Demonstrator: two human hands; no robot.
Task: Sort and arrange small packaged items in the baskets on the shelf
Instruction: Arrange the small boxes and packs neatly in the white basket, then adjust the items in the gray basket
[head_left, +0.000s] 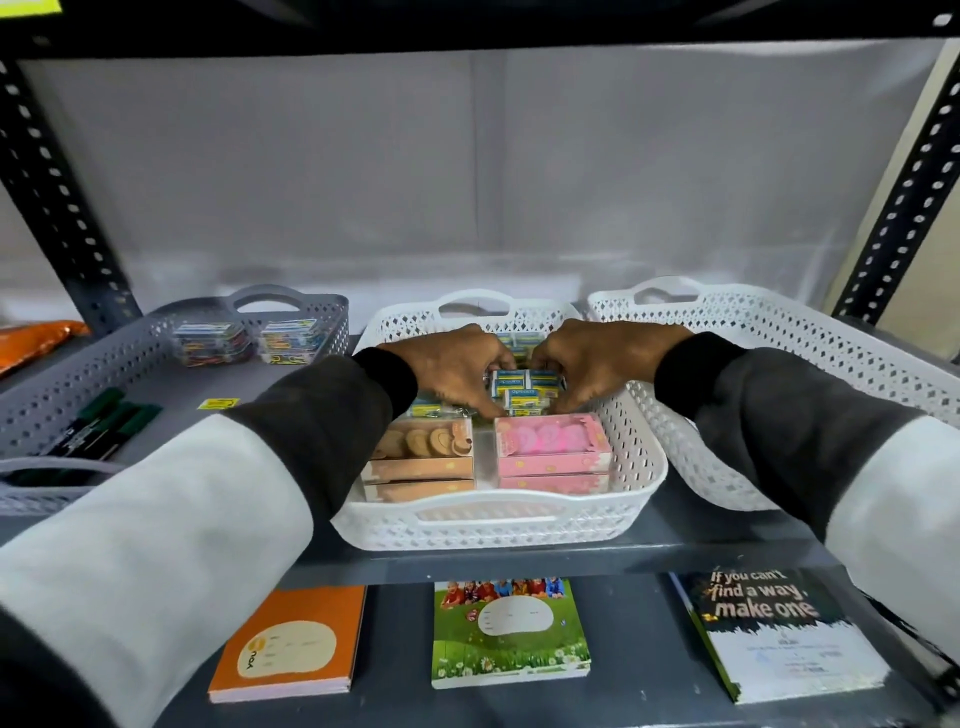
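Centre frame, middle white basket (498, 525): left hand (457, 364) and right hand (587, 364), fingers closed around small blue-yellow boxes (524, 384). Pink boxes (550, 452) and tan boxes (421, 457) crowding in front. Grey basket (78, 374) left, another white basket (810, 364) right.

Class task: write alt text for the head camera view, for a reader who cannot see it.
Two hands, left hand and right hand, gather small blue-and-yellow packets in the middle white basket on a grey shelf, behind tan boxes and pink boxes. A grey basket sits left, another white basket right.
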